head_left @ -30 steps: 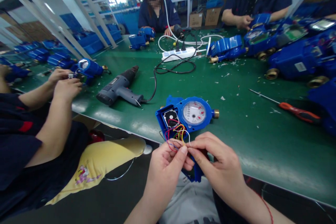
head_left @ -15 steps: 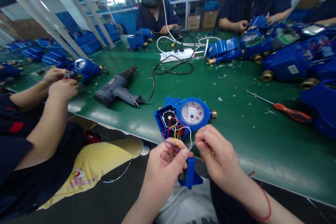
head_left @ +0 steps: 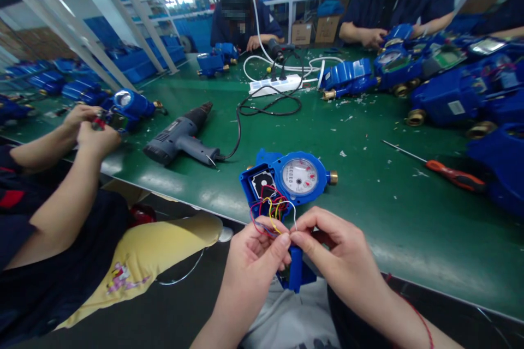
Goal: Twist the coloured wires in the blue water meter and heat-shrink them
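Both hands met at the table's near edge; the left hand [head_left: 256,253] had thumb and forefinger pinched shut on the coloured wires [head_left: 273,211], and the right hand [head_left: 335,253] pressed its own thumb and forefinger tight against that same pinch, the other fingers curled in; whether the right fingertips actually gripped a wire, I could not tell. The wires looped up at twelve o'clock from the hands into the open blue water meter [head_left: 286,180], which lay flat on the green table [head_left: 368,218] just beside its near edge, dial face up, brass fitting at three o'clock; a small blue cover [head_left: 295,272] hung below the fingertips, off the table's edge. At ten o'clock from the meter lay a grey heat gun [head_left: 180,136], its black cord running back to a white power strip [head_left: 276,85] at twelve; at three o'clock, well apart, lay an orange-handled screwdriver [head_left: 454,176]. A co-worker's hands [head_left: 92,125] at nine o'clock held another blue meter [head_left: 126,106].
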A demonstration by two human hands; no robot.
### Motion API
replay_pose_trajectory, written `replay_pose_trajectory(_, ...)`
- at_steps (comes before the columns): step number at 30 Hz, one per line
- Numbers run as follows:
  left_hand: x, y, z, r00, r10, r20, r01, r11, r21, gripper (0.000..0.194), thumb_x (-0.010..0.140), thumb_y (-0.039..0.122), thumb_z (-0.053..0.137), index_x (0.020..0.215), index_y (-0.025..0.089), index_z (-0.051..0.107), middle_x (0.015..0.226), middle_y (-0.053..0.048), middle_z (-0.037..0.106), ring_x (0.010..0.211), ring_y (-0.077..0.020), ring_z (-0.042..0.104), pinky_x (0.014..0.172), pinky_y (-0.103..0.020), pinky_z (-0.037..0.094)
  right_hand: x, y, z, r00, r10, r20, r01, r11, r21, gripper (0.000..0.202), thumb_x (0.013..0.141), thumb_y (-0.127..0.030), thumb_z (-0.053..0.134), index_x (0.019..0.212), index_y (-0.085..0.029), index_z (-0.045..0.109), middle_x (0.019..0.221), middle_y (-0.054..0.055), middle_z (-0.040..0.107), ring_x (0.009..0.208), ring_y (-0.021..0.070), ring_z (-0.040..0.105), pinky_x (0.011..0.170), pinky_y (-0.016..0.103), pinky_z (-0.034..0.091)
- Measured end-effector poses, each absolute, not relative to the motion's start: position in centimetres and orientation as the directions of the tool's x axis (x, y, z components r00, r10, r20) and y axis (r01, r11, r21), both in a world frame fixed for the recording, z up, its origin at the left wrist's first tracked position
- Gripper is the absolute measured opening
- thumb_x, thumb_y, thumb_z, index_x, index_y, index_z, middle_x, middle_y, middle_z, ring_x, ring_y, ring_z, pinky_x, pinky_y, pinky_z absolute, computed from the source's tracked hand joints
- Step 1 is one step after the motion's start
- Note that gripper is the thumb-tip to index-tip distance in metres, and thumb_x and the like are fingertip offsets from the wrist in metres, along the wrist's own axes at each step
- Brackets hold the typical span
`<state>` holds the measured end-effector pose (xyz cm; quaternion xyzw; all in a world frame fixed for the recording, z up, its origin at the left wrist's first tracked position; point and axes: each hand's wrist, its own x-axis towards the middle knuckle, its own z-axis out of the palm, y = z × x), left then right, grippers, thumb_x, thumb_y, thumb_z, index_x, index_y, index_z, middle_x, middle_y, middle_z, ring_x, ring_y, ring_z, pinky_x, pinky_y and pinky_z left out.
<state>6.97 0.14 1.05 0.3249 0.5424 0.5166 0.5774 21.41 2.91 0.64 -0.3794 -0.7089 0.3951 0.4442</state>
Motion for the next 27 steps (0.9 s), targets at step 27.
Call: replay_pose_trajectory(27,6.3,-0.4,0.7,-0.078,0.949,-0.305,-0.405,0.250,0.880,0.022,0.070,0.030,0.082,0.074,0.016,0.064,0.058,0.006,0.058,0.050,-0.0035,0.051,0.048,-0.011,0.040,20.9,3.5,0.3,-0.375,0.834,0.404,0.140,0.482,-0.865,0.013,0.090,-0.009,0.058,0.081,-0.017,0.062,0.076,0.000,0.061,0.070,0.0113,0.057,0.063,0.022,0.044)
